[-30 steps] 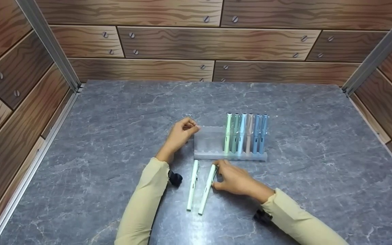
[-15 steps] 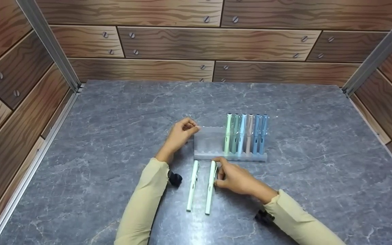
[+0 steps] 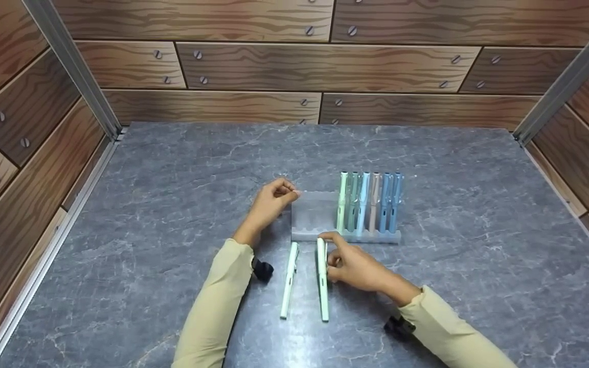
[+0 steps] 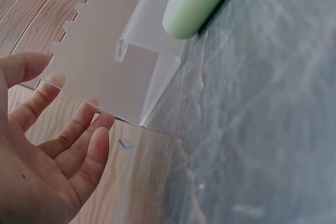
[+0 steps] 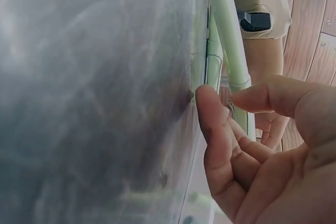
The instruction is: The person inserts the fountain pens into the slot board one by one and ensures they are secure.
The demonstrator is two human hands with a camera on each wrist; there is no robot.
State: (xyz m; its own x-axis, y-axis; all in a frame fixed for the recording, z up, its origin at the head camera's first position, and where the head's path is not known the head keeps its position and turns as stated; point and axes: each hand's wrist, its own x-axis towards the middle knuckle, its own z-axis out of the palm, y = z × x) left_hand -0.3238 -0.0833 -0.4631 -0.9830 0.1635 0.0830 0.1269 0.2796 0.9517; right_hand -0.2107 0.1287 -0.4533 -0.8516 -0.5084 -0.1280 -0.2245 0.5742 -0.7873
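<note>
A clear acrylic pen stand [image 3: 315,212] stands mid-table, with several coloured pens [image 3: 374,204] upright in its right half. My left hand [image 3: 269,204] pinches its upper left corner between thumb and index finger; in the left wrist view the other fingers of that hand [image 4: 63,156] lie behind the panel. In front of the stand, my right hand [image 3: 358,268] holds a pale green pen [image 3: 323,296] near its clip end, and the right wrist view shows the thumb against this pen [image 5: 228,30]. A second pale green pen [image 3: 288,286] lies on the table to its left.
The grey marbled tabletop [image 3: 172,204] extends around the stand. Wood-patterned walls [image 3: 253,66] close off the back and sides, with metal posts [image 3: 72,66] at the corners. A small black camera [image 3: 263,269] sits on the left wrist.
The pen at my right hand has swung from slanting to nearly upright in the head view, shifted right, and now looks slightly raised. My left hand and the stand have stayed put.
</note>
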